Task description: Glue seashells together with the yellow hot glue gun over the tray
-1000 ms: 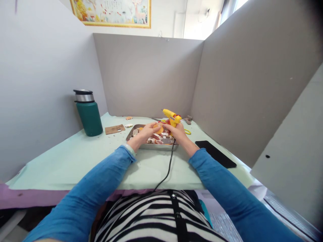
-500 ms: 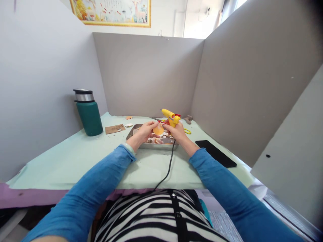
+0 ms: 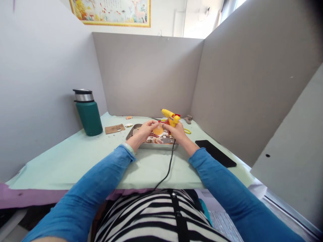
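Observation:
Between my hands, above a metal tray (image 3: 156, 146) of shells, is an orange seashell (image 3: 158, 130). My left hand (image 3: 146, 130) is closed with its fingertips on the shell's upper left part. My right hand (image 3: 178, 131) is wrapped round the handle of a yellow hot glue gun (image 3: 169, 116), whose nozzle points up and to the left. The right fingertips come close to the shell's top edge; whether they touch it I cannot tell. From the glue gun a black cord (image 3: 169, 167) runs down over the table's front edge. Loose shells (image 3: 158, 141) lie in the tray.
A green bottle (image 3: 89, 117) stands at the left, beside a brown board (image 3: 114, 129). Behind the tray lie scissors with yellow handles (image 3: 187, 131). A black flat object (image 3: 215, 153) rests at the right. Grey partitions (image 3: 148, 74) enclose the table (image 3: 75, 164) on three sides.
The orange shell has tilted slightly between my fingers. Both hands and the glue gun stay almost where they were.

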### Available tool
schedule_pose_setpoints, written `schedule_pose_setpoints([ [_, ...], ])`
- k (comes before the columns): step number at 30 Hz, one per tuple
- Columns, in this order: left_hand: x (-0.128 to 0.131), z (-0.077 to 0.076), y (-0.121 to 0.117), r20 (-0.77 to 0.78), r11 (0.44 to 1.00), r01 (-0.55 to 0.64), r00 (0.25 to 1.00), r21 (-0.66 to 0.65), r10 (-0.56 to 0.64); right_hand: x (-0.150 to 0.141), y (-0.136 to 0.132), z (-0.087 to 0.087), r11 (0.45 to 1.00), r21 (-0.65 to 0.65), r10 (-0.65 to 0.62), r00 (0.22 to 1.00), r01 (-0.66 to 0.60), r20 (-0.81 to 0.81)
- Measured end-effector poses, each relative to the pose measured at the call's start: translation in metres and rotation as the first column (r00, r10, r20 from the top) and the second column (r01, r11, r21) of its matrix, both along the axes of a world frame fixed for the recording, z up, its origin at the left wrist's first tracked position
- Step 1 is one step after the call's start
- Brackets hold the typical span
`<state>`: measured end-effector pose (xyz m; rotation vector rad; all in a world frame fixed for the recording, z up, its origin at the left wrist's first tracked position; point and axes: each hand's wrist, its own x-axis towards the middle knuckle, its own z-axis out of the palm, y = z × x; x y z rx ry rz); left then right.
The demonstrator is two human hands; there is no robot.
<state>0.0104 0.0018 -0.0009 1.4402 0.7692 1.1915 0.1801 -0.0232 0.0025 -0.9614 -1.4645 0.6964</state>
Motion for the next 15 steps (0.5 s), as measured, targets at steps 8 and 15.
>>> schedule_pose_setpoints([
  [8,0.0008,0.0011,-0.0011,0.001,1.000,-0.007,1.000,-0.011,0.007,0.0009,0.0013,0.0000,1.000,0.004,0.016,1.000,-0.016,0.004],
  [15,0.0027,0.0047,-0.0064,0.005,0.999,-0.005,1.000,-0.045,0.005,0.0011,-0.0029,0.0020,1.000,-0.012,-0.012,1.000,0.012,-0.006],
])
